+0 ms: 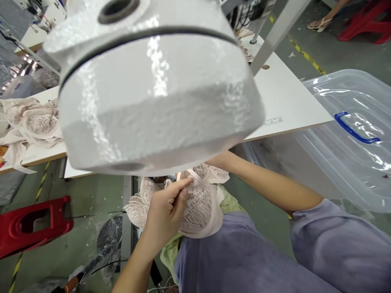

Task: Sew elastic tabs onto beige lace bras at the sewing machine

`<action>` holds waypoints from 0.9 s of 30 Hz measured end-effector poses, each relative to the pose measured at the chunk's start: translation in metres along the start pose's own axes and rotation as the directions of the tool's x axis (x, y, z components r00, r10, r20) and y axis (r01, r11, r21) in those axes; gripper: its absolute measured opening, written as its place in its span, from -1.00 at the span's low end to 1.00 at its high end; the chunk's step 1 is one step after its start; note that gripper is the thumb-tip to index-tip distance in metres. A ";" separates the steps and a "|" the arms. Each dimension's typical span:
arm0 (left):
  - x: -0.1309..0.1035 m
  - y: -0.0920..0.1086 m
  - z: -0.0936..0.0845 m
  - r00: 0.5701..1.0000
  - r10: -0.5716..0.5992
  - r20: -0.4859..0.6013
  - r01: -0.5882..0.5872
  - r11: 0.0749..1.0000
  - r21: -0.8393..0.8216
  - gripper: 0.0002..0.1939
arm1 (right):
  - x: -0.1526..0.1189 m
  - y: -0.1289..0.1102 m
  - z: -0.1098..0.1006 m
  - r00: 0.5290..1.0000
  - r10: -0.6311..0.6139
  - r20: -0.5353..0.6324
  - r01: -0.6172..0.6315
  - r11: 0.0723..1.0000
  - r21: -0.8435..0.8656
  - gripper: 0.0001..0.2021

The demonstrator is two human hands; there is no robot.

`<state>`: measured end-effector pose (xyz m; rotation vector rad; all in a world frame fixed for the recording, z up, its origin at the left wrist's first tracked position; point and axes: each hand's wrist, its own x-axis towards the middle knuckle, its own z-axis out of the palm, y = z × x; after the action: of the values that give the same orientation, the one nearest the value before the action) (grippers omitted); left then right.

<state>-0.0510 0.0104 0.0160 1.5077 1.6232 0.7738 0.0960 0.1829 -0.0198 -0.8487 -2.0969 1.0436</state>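
The left hand (168,207) has its grip closed in a pinch, thumb against forefinger, on the pale lace bra (200,215), near a thin strap (198,176) at the top of a cup. The pinch probably sits there to steady the soft lace while the cup hangs loose just below and to the right of the grip. More of the bra bunches to the left, behind the wrist. The right hand (218,158) reaches in from the right, beyond the left grip; its fingers are behind the white machine (165,110), so I cannot tell whether its grip is closed on anything.

A green cloth (230,201) lies under the bra, over the lap, perhaps as cover for the clothes.

The machine looms above the grip and closes off the view upward. The table (293,101) edge runs beyond the grip on both sides, and a metal post (126,215) stands to its left. A clear bin (336,162) lies to the right, past the forearm. The most room for moving seems to be toward the lap — on the left, past the post, come dark plastic (110,234) and a red stool (12,236).
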 end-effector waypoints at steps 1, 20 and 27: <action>-0.001 0.000 0.000 1.000 0.002 0.004 -0.002 1.000 0.011 -0.64 | 0.000 0.001 0.001 1.000 -0.002 0.007 0.002 1.000 -0.010 -0.89; 0.012 0.002 -0.003 0.998 0.052 -0.021 -0.049 0.991 0.121 -0.64 | 0.006 0.002 -0.003 0.995 -0.028 0.094 0.030 0.999 -0.017 -0.97; 0.018 0.005 -0.006 0.998 -0.007 -0.067 0.007 1.000 -0.005 -0.67 | 0.008 0.003 -0.004 0.991 0.003 0.132 -0.008 0.999 0.040 -0.98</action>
<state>-0.0531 0.0294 0.0206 1.4857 1.6733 0.8315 0.0953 0.1918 -0.0184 -0.7852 -2.1757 1.1690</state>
